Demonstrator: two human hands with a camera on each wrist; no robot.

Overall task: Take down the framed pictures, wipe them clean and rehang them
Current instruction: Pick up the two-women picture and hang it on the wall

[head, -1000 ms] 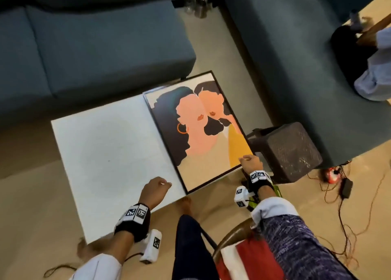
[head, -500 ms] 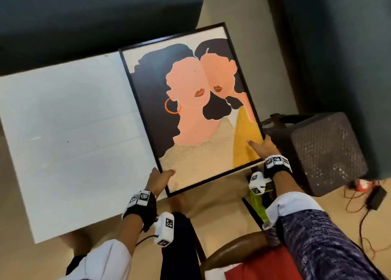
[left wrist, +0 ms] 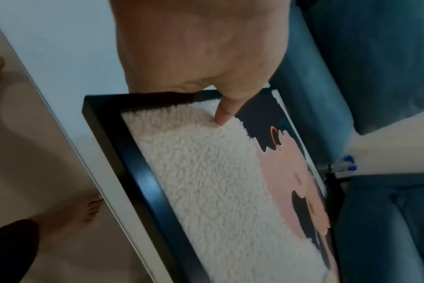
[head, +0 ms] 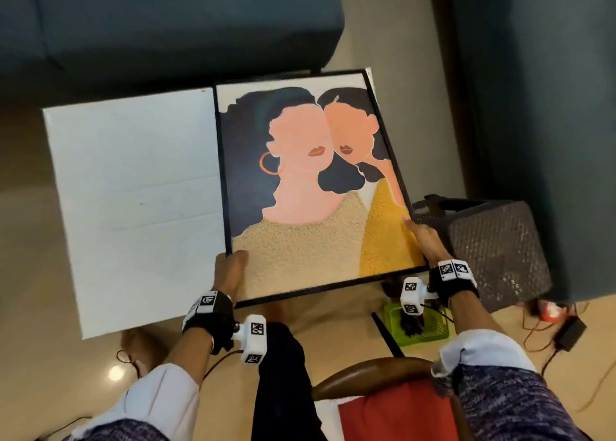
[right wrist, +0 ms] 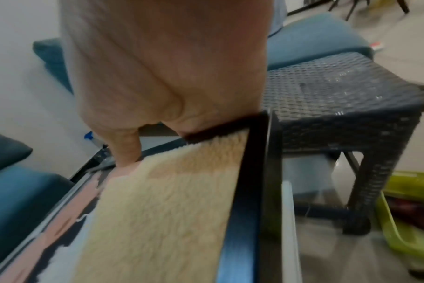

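Nearest to me, my left hand (head: 230,275) has moved off the bare table top, where it sat a second ago, and now grips the near left corner of the framed picture (head: 310,187). The left wrist view shows the thumb laid on the fuzzy cream front while the other fingers curl under the black edge, out of sight. My right hand (head: 425,240) was only resting fingertips on the near right corner half a second ago; now it clasps the right edge a little further up, thumb on the yellow and cream pile, remaining fingers hidden behind the frame.

With both hands closed on it, the near edge of the picture has come up off the white table (head: 133,207). The wrist views show a gap below the black frame on both sides. Whether the far edge touches the table I cannot tell; it sits over the table's right half and overhangs toward me.

I read this as the pick-up for rehanging, with the wiping presumably done, though I see no cloth to confirm that.

Just beside my right hand stands the dark woven stool (head: 493,250), close enough to clip as the frame swings. Below it on the floor sits a green basket (head: 436,327). Beyond the table are the blue sofas (head: 166,23).
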